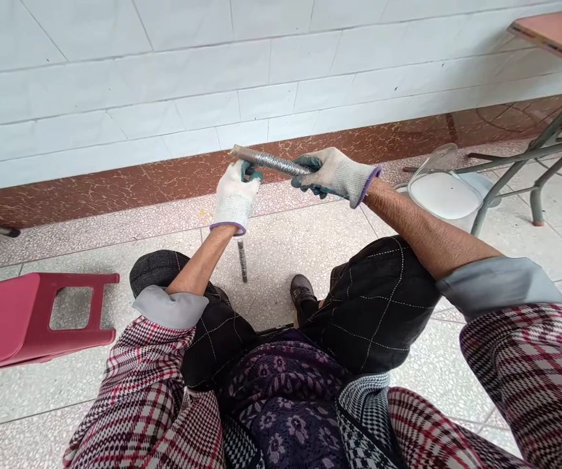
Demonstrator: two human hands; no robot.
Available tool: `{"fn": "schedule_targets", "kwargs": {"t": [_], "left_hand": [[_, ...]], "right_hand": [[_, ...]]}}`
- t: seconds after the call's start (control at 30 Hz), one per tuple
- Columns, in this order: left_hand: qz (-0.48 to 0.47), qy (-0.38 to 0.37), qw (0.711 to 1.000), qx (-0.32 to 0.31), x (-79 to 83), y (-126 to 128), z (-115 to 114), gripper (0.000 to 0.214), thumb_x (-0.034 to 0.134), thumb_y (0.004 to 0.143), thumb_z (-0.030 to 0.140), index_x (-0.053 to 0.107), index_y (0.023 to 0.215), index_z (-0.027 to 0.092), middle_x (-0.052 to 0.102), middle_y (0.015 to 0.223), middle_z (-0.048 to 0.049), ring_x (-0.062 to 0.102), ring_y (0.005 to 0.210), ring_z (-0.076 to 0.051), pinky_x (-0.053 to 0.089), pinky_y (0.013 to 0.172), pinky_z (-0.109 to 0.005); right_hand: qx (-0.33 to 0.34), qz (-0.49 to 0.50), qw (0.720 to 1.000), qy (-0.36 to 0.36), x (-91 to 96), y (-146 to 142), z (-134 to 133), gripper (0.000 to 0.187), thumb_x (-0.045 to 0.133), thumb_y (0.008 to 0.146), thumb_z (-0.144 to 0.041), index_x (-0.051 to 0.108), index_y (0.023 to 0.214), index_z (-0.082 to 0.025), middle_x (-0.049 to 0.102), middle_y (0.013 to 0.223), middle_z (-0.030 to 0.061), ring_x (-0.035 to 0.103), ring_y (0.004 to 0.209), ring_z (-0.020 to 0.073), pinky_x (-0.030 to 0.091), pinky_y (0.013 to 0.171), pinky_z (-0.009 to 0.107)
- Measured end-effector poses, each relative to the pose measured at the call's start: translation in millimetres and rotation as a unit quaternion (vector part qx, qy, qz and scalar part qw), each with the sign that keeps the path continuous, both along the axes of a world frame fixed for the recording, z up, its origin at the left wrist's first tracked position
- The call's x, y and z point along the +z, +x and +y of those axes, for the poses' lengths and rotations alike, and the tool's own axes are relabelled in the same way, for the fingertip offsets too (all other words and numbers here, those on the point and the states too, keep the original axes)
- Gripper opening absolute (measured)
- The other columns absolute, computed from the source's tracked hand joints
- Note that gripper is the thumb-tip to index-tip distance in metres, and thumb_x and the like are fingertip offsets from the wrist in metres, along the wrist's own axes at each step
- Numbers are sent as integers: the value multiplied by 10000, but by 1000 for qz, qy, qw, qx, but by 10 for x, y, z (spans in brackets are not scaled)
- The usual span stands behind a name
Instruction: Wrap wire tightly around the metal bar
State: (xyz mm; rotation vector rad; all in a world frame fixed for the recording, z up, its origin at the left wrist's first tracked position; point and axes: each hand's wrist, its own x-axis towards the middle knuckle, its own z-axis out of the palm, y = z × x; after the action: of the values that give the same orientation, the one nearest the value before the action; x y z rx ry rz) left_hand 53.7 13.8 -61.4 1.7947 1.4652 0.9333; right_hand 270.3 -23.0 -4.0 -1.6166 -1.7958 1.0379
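Observation:
In the head view, a wire-wrapped rod [273, 162] is held out in front of me, almost level, near the wall. Silvery winding covers much of its length, and its left end is bare and brownish. My right hand [332, 174], in a white knit glove with dark green fingers, is closed around the rod's right end. Below its left end, my left hand [236, 192] wears a similar glove. Its fingers are curled against the rod near the bare end. A short dark ridged rod [242, 262] lies on the floor between my feet.
A red plastic stool [31, 316] stands at the left. To the right are a white bucket [444, 195] and a folding table [554, 36] with grey metal legs. A white tiled wall [187, 75] with a brown marbled base rises ahead.

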Motion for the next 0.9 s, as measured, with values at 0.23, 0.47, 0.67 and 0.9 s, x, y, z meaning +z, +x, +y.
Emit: {"fn": "schedule_targets", "kwargs": {"t": [0.23, 0.47, 0.67, 0.9], "left_hand": [[20, -27, 994, -108, -82, 51, -72, 285, 569, 904, 157, 788, 1082, 193, 736, 902, -66, 639, 785, -182, 481, 673, -297], [55, -105, 978, -171, -41, 147, -293, 261, 555, 931, 190, 754, 1099, 176, 700, 793, -63, 581, 629, -151, 436, 601, -308], [162, -81, 972, -149, 53, -7, -232, 175, 616, 873, 133, 778, 940, 127, 719, 827, -90, 566, 686, -155, 429, 669, -332], [-1, -148, 975, -164, 1, -56, -162, 188, 665, 784, 3, 771, 809, 157, 736, 817, -67, 642, 702, -163, 490, 661, -311]], "right_hand": [[2, 55, 997, -46, 90, -165, -119, 199, 805, 829, -261, 746, 1001, -179, 629, 692, 20, 511, 522, 112, 457, 388, 229], [2, -130, 989, 72, -57, -140, -48, 480, 746, 846, -271, 690, 1321, -236, 693, 859, 50, 623, 713, 207, 503, 584, 322], [100, -432, 896, -10, -162, -24, 28, 285, 701, 888, -266, 785, 1160, -247, 732, 876, 89, 668, 843, 278, 482, 727, 402], [192, -174, 956, -140, -121, 184, -9, 372, 754, 889, -505, 821, 1060, -182, 746, 819, 31, 646, 713, 160, 437, 553, 247]]}}
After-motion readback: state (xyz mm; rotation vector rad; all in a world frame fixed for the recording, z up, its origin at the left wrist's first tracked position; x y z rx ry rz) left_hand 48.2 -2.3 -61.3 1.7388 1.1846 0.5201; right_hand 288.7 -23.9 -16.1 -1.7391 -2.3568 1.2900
